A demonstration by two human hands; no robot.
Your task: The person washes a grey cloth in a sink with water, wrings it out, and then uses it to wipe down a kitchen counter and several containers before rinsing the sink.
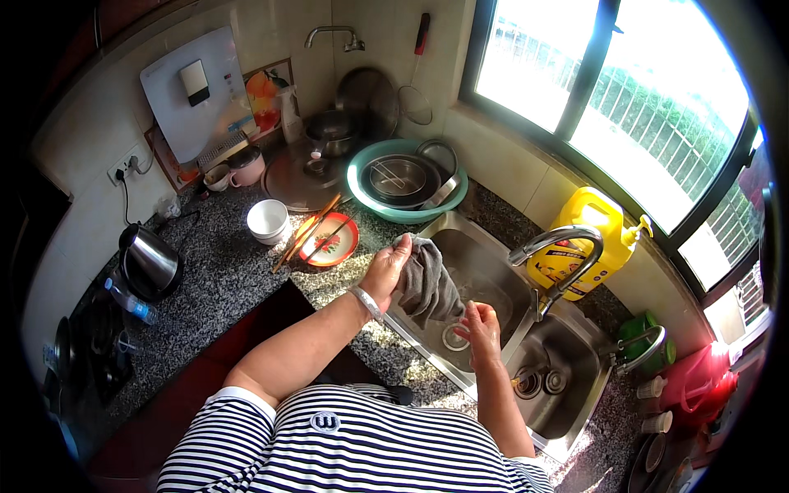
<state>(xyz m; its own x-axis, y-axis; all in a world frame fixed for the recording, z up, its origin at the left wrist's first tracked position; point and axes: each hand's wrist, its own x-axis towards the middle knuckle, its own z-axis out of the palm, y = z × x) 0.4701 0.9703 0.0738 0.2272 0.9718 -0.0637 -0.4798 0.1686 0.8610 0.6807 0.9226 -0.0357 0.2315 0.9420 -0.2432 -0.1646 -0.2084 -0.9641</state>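
A wet-looking grey cloth (429,280) is bunched and stretched over the large left basin (493,271) of a stainless steel double sink. My left hand (385,274) grips its upper end, thumb up, with a pale bracelet on the wrist. At the cloth's lower end, my right hand (482,330) pinches the tip between thumb and fingers, the other fingers loosely curled. Below the cloth, a round drain (455,337) shows in the basin floor. The chrome faucet (564,243) arches beyond my right hand.
A teal basin (357,191) of pans stands behind the sink. On the granite counter (228,265) are stacked white bowls (268,219), a red-rimmed plate (348,237) with chopsticks (308,231) and an electric kettle (150,262). A yellow detergent jug (582,215) stands below the window.
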